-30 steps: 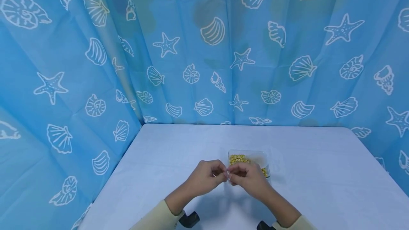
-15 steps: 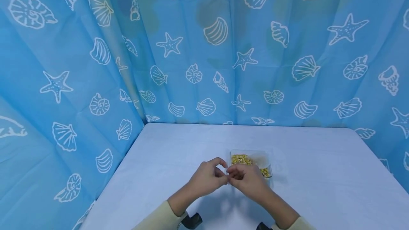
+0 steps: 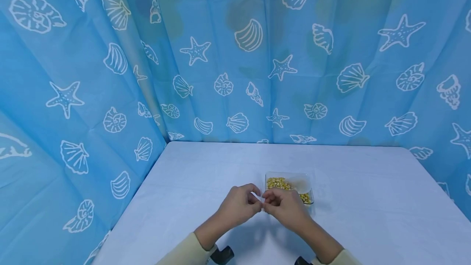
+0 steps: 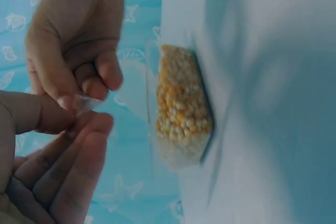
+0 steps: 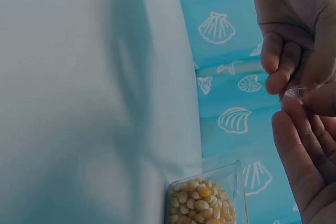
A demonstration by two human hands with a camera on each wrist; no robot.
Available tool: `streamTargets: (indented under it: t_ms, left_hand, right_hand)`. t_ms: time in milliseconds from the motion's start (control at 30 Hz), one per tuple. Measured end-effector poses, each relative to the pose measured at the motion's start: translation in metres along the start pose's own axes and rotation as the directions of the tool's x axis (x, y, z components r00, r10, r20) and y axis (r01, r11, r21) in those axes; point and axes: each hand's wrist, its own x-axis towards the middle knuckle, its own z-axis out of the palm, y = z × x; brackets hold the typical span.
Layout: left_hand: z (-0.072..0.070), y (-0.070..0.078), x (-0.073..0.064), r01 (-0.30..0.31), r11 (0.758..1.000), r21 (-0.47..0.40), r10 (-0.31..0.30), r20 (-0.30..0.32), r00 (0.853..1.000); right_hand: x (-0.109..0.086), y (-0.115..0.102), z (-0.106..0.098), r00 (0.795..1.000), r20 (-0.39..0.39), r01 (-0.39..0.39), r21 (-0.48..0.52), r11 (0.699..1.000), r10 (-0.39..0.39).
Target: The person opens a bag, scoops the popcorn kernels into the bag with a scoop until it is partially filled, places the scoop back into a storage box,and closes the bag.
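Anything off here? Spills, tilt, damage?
No spill, tilt or damage that I can see: corn kernels sit inside the clear container, flat on the white table. One oddity: a pale, cloudy patch over some kernels in the head view; can't tell what it is.

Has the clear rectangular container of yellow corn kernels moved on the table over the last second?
No. In the head view, the clear container keeps its place against the white table; both shifted slightly rightward together in the picture.
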Motion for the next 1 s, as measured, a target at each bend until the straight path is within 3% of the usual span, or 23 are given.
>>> streamTargets:
  t_ms: [133, 267, 600, 867, 1000]
  left_hand:
    - [0.0013, -0.0032, 0.0008, -0.042, 0.995, 0.088, 0.045, -0.031, 0.999]
    - [0.0016, -0.0036, 0.0003, -0.066, 0.991, 0.118, 0.072, -0.043, 0.996]
    - [0.0048, 0.0025, -0.0021, -0.058, 0.978, 0.199, 0.081, -0.109, 0.991]
    - [0.0054, 0.0027, -0.0024, -0.125, 0.951, 0.283, 0.157, -0.09, 0.984]
    - [0.0059, 0.0016, -0.0029, -0.133, 0.947, 0.293, 0.164, -0.082, 0.983]
  right_hand:
    - [0.0004, -0.0003, 0.0016, 1.0, 0.022, -0.021, 0.01, 1.0, 0.021]
    - [0.0008, -0.0008, 0.0022, 0.999, 0.033, -0.007, 0.016, 1.0, 0.007]
    - [0.0012, -0.0031, 0.0041, 0.998, -0.022, 0.057, -0.069, 0.996, -0.059]
    - [0.0008, -0.0013, 0.0049, 0.997, -0.008, 0.082, -0.054, 0.995, -0.082]
    - [0.0007, 0.0009, 0.0058, 0.996, 0.004, 0.089, -0.032, 0.996, -0.089]
